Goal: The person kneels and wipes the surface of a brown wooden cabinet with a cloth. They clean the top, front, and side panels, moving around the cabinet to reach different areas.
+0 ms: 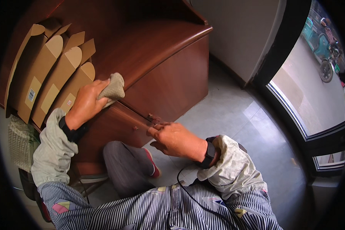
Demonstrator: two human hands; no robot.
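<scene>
My left hand grips a folded beige-grey cloth, its fingers and thumb pressed around the bundle. The cloth is over the front edge of a reddish-brown wooden cabinet. My right hand is bent, at the free edge of a lower cabinet door; blur and the hand itself hide whether it grips that edge. Small reddish handles show just beyond its fingertips.
Several open brown cardboard boxes stand in a slanted row on the cabinet, left of my left hand. My bent knee is below the door. Grey floor tiles reach a black-framed glass door, with a teal vehicle outside.
</scene>
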